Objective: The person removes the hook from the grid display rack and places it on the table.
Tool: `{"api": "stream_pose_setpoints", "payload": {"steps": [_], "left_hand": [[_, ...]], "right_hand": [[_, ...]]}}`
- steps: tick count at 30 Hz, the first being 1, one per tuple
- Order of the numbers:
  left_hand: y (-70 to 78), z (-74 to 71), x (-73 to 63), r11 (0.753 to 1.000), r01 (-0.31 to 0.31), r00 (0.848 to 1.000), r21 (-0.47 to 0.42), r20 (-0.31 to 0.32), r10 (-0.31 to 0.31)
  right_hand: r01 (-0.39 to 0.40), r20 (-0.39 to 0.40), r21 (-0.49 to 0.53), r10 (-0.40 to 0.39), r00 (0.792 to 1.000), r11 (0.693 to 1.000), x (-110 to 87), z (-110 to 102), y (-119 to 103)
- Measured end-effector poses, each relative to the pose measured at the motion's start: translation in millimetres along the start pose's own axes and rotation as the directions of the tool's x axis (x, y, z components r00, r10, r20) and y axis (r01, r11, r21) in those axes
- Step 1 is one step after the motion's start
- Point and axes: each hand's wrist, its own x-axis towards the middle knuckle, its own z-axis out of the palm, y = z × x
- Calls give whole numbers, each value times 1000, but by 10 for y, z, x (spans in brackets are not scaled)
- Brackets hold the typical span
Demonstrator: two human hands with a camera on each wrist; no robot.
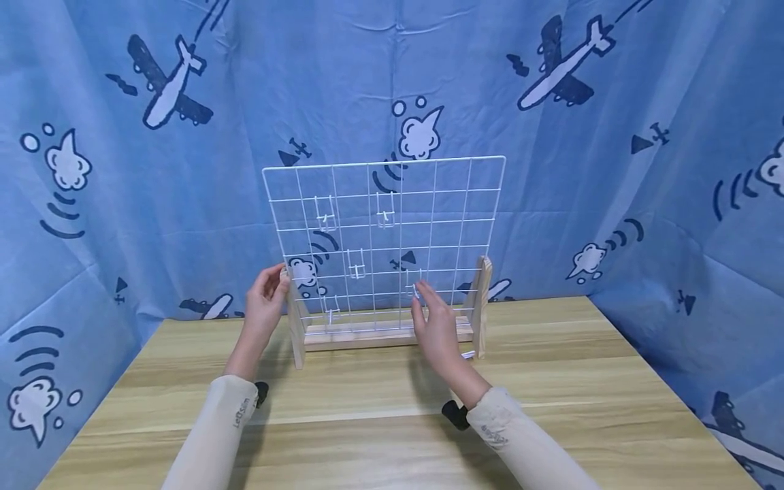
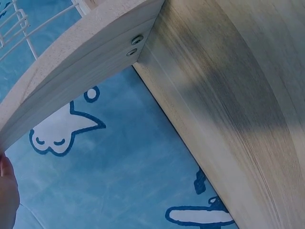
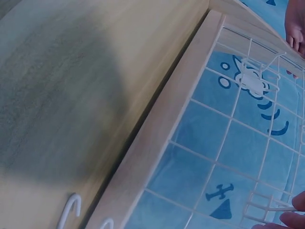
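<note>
wire grid [image 1: 431,222]: white, upright in pale wooden stand [image 1: 367,341] on table [image 1: 367,435]; four white hooks [image 1: 356,272] hung. right hand [image 1: 439,330]: fingers pinching fifth hook [image 3: 279,209], low on grid, partly covered. left hand [image 1: 266,301]: fingers pinching left post [image 1: 296,320]; mostly cut off, left wrist view.

Right hand [image 3: 292,220], partly in view: fingers pinch the prong of a white bent-wire hook [image 3: 280,209] set against a white square-mesh wire grid [image 3: 231,118]. Well above the fingers I see a second white wire hook [image 3: 261,70] on the mesh; higher still, part of the left hand [image 3: 296,28]. Left of the fingers: two curved white rod ends [image 3: 66,210], a pale wooden bar [image 3: 159,121], a partly shadowed wood-grain tabletop [image 3: 62,95]. Beyond the fingers, behind the mesh: blue printed fabric [image 3: 198,124].
</note>
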Motion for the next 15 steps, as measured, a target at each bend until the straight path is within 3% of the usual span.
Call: {"api": "stream_pose_setpoints", "payload": {"steps": [15], "left_hand": [[0,-2,-12,1000,-11,1000,-6,3,11]], "right_hand": [[84,-27,-66,-86,996,994,53,101,95]]}}
